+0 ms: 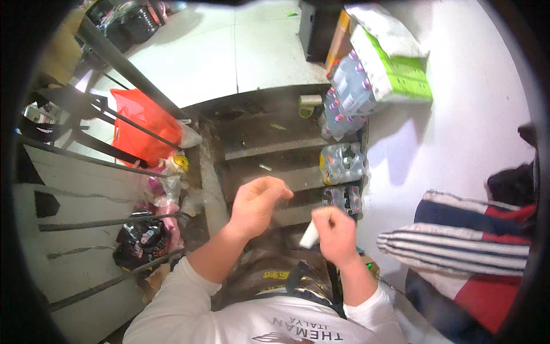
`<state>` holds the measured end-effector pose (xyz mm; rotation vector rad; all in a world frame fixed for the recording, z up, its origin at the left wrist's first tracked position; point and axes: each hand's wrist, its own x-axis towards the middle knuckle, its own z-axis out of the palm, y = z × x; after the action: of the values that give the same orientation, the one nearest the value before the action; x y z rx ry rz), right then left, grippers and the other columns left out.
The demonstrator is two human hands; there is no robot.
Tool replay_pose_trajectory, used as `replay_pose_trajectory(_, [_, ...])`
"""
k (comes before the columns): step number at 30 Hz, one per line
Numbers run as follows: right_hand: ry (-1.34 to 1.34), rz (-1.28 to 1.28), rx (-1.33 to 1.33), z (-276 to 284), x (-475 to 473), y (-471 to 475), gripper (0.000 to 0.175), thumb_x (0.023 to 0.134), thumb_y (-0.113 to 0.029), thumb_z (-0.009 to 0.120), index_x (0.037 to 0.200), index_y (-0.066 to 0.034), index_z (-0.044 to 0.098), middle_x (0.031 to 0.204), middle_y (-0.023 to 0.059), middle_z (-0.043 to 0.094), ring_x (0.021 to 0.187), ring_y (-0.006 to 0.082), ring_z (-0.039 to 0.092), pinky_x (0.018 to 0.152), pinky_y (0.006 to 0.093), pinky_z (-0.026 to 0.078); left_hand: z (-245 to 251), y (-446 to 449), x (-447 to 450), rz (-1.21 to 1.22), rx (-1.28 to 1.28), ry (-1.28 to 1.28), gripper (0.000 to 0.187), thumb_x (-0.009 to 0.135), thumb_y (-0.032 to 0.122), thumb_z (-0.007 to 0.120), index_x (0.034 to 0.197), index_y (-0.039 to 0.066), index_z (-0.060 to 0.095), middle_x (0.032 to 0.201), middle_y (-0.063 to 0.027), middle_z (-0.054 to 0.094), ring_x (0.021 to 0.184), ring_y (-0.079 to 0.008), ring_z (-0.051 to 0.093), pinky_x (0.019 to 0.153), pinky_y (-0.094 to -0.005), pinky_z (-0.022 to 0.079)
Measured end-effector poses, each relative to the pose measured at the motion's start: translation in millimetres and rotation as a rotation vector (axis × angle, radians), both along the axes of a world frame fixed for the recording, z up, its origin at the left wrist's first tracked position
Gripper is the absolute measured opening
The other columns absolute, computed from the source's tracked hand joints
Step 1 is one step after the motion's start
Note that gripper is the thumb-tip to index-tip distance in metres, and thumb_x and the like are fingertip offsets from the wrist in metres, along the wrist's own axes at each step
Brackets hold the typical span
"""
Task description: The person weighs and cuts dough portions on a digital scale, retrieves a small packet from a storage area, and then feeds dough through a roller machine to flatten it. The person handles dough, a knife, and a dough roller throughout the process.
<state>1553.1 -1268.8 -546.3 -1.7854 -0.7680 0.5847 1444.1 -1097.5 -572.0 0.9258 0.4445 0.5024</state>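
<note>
My left hand [258,204] is raised over the stairs, its fingers curled and the fingertips brought together; whether something thin is pinched there cannot be told. To its right and a little lower, my right hand [335,234] is closed around a white object [309,235], perhaps folded paper or a small tube, which sticks out below the fingers. The hands are apart. Below them a dark brown apron [253,275] with yellow lettering covers my lap area. Beyond the hands, dark stair steps [275,150] carry small scraps.
Shrink-wrapped bottles [343,163] stand along the right side of the steps, with a green and white carton [401,79] above. Metal railings [129,69] run on the left, beside a red plastic bag [144,127] and a black bag [139,241]. Striped fabric [455,249] hangs at the right.
</note>
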Motion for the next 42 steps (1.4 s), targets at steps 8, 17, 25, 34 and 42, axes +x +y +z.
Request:
replay_pose_trajectory(8, [0.591,-0.071,0.357,78.1,99.8,163.1,0.026,0.097,-0.022,0.059,0.101,0.002,0.069,0.067,0.0002,0.057,0.056,0.0065,0.049,0.051,0.0227,0.04,52.3,103.5,46.8,0.206,-0.085,-0.275,0.01,0.094,0.006,0.058,0.09,-0.002,0.064,0.092,-0.0107,0.064,0.089,-0.0224,0.06,0.085,-0.0355,0.047])
replay_pose_trajectory(17, [0.675,0.235,0.231,164.8,180.4,266.4,0.026,0.099,-0.017,0.054,0.109,0.0037,0.066,0.078,0.0055,0.064,0.066,0.0103,0.059,0.058,0.0246,0.05,181.0,186.2,110.8,0.2,0.101,-0.009,0.011,0.093,0.003,0.056,0.092,-0.003,0.065,0.121,-0.0127,0.061,0.101,-0.0173,0.059,0.091,-0.0316,0.044])
replay_pose_trajectory(25, [0.604,0.384,0.195,229.9,210.4,352.9,0.024,0.095,-0.011,0.059,0.111,0.0057,0.064,0.086,0.0083,0.067,0.072,0.0118,0.064,0.063,0.0263,0.056,256.6,264.8,146.2,0.048,0.427,0.284,0.013,0.091,0.007,0.06,0.097,-0.003,0.066,0.089,-0.0039,0.068,0.083,-0.0096,0.059,0.075,-0.0257,0.047])
replay_pose_trajectory(34, [0.541,0.425,0.083,313.1,260.7,468.2,0.026,0.095,-0.014,0.059,0.111,0.006,0.064,0.083,0.0072,0.066,0.068,0.0112,0.061,0.056,0.0257,0.051,336.1,380.3,169.7,0.115,0.551,0.407,0.014,0.091,0.012,0.06,0.087,0.0,0.065,0.08,-0.0042,0.064,0.074,-0.0099,0.057,0.067,-0.0266,0.046])
replay_pose_trajectory(42, [0.339,0.53,-0.002,403.3,304.5,554.1,0.008,0.085,-0.004,0.062,0.084,0.0035,0.065,0.062,0.0037,0.06,0.051,0.0087,0.053,0.047,0.0241,0.041,412.4,452.9,233.3,0.185,0.835,0.372,0.017,0.088,0.015,0.061,0.086,-0.002,0.06,0.083,-0.0187,0.06,0.078,-0.0345,0.059,0.07,-0.0413,0.047])
